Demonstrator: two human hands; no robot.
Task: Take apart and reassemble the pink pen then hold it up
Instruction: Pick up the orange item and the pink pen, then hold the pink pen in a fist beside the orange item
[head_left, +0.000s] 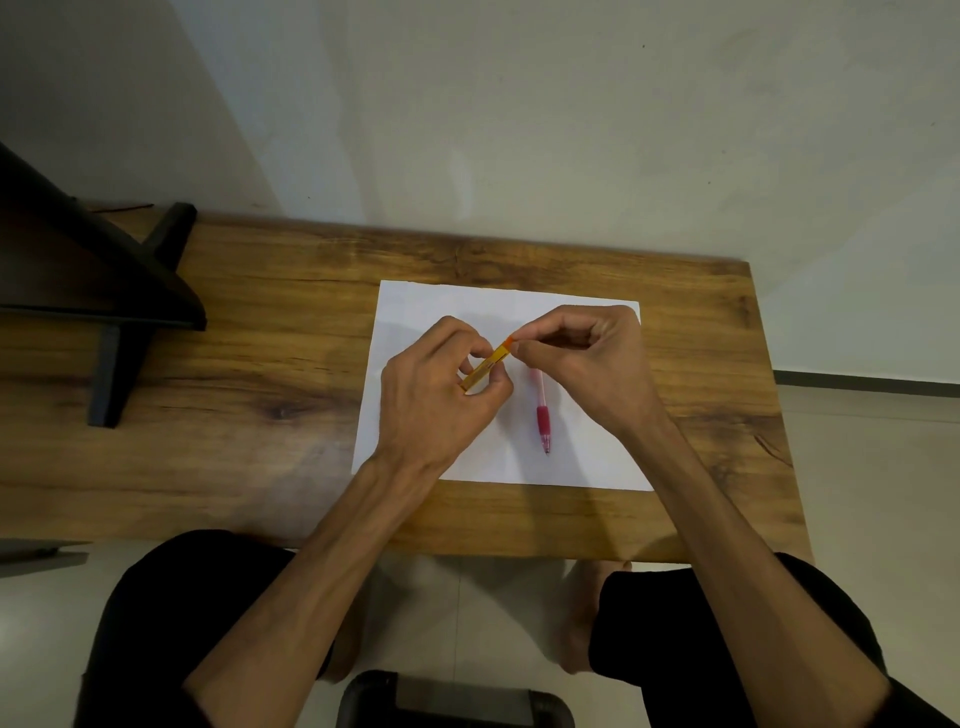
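The pink pen (542, 415) lies on a white sheet of paper (415, 306), tip toward me, its upper end partly hidden under my right hand. Neither hand touches it. A yellow-orange pen (491, 362) is held slantwise above the paper, left of the pink pen. My left hand (441, 384) grips its lower barrel with curled fingers. My right hand (582, 353) pinches its upper orange end between thumb and forefinger.
The paper lies on a wooden table (249, 364) against a pale wall. A black stand (109, 291) occupies the table's left part. My knees and a dark stool (452, 701) show below the table's near edge.
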